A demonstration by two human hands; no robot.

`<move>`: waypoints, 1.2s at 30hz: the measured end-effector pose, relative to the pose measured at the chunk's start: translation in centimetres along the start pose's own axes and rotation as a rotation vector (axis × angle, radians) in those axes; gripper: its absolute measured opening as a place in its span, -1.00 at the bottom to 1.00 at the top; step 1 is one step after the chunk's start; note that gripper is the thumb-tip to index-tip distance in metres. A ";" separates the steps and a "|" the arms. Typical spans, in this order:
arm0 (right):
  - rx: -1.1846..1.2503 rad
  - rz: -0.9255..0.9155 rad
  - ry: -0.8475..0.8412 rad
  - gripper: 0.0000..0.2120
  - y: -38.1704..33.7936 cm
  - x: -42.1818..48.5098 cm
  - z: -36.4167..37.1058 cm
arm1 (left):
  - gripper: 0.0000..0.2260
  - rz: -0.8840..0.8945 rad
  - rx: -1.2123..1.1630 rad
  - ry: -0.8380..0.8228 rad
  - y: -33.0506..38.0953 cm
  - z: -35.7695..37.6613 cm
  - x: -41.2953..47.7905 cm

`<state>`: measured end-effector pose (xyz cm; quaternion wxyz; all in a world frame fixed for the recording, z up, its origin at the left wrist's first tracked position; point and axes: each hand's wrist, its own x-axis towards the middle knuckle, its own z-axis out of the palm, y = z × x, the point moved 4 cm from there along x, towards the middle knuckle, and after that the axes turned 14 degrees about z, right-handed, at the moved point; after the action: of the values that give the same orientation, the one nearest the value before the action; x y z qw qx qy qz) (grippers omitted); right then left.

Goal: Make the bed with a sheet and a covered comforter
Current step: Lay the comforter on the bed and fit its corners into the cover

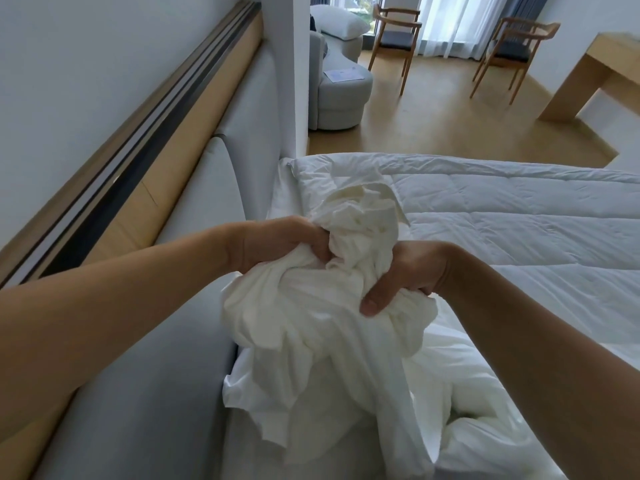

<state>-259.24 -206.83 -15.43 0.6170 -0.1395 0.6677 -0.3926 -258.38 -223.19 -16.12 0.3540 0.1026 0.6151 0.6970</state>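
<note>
A bunched white duvet cover (322, 327) is gathered in both my hands above the near corner of the bed. My left hand (277, 245) grips the bundle from the left side, fingers curled into the folds. From the right, my right hand (401, 271) grips it too, its thumb pressed over the cloth. Loose cloth hangs down from the bundle toward the mattress. A quilted white comforter (519, 223) lies spread over the bed, reaching the far edge. A strip of white sheet (280, 188) shows beside the headboard.
A grey padded headboard (194, 237) runs along the left, under a wooden wall rail (145, 133). Beyond the bed are wooden floor, a grey sofa (343, 88) with a pillow (339, 20), two wooden chairs (394, 36) and a wooden desk (595, 71).
</note>
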 end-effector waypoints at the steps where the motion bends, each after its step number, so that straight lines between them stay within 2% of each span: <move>1: 0.072 -0.043 0.024 -0.63 0.1 0.2 -0.5 | -0.66 -0.043 0.006 -0.073 -0.1 0.3 -0.2; 5: 0.192 -0.182 0.111 -0.65 0.2 1.1 -1.7 | -0.60 -0.097 0.112 -0.226 0.2 1.2 -0.8; 8: 0.176 -0.169 0.071 -0.66 0.4 1.8 -1.0 | -0.57 -0.146 0.238 -0.325 0.2 1.5 -1.4; 10: 0.153 -0.150 0.014 -0.56 0.7 2.2 -0.5 | -0.59 -0.188 0.306 -0.351 -0.1 1.3 -1.7; 12: 0.175 -0.164 -0.014 -0.38 1.1 2.5 -0.3 | -0.61 -0.179 0.310 -0.285 0.0 0.6 -1.5; 14: 0.213 -0.165 -0.026 -0.28 1.2 2.3 -0.5 | -0.65 -0.136 0.258 -0.146 0.2 -0.6 -1.2; 18: 0.238 -0.110 -0.011 -0.50 1.2 1.7 -0.5 | -0.71 0.000 0.150 0.054 0.7 -2.3 -0.4; 21: 0.230 -0.067 -0.037 -0.50 1.0 1.8 -0.2 | -0.72 0.063 0.086 0.135 0.7 -2.5 -0.2; 25: 0.269 -0.094 0.040 -0.49 0.6 1.5 -1.4 | -0.71 0.068 -0.010 0.190 0.3 -2.3 0.0; 29: 0.371 -0.244 0.143 -0.55 0.5 1.4 -2.5 | -0.57 0.004 0.017 0.053 -0.2 -0.9 0.0; 33: 0.396 -0.358 0.200 -0.51 -0.2 1.8 -2.6 | -0.64 -0.047 0.130 -0.018 0.2 0.4 -0.2; 36: 0.422 -0.385 0.209 -0.52 -0.8 1.9 -2.2 | -0.67 -0.132 0.211 -0.144 0.4 1.2 -1.2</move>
<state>-261.93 -207.88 -16.36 0.4745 -0.0910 0.5925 -0.6445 -256.97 -222.99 -15.14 0.4297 0.1484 0.6634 0.5944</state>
